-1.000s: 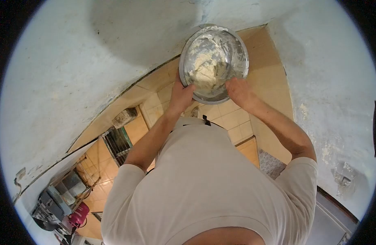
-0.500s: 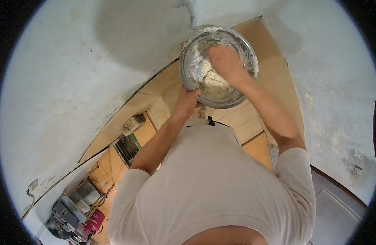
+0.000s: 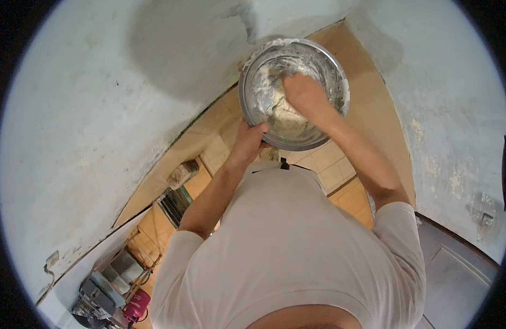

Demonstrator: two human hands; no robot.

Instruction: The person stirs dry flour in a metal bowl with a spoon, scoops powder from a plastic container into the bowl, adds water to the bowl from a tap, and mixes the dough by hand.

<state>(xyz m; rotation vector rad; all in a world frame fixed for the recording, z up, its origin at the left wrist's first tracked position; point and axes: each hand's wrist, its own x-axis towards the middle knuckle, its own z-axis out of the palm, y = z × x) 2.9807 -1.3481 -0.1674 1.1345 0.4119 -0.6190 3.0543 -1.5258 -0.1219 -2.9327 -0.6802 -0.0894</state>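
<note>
A round metal bowl point(image 3: 343, 90) is held up in front of my body, its inner wall smeared with pale dough. A lump of pale, sticky dough point(image 3: 286, 115) lies in its lower part. My left hand point(image 3: 253, 137) grips the bowl's rim at the lower left, thumb on top and fingers underneath. Inside the bowl, above the dough, my right hand point(image 3: 304, 93) is closed with its knuckles up. Its fingertips point into the bowl and are hidden, so whatever they hold cannot be made out.
A worn, pale wall point(image 3: 99, 109) rises beyond the bowl, with tiles along its foot. At the lower left are a pink object point(image 3: 136, 305) and a grey rack point(image 3: 96, 296). A stone-like block point(image 3: 183, 174) sits on the tiled floor. A grey door point(image 3: 456, 279) is at the lower right.
My right hand has moved from the bowl's lower right rim to its inside, then slightly down. The bowl has shifted a little right and down in view, with my left hand still on it.
</note>
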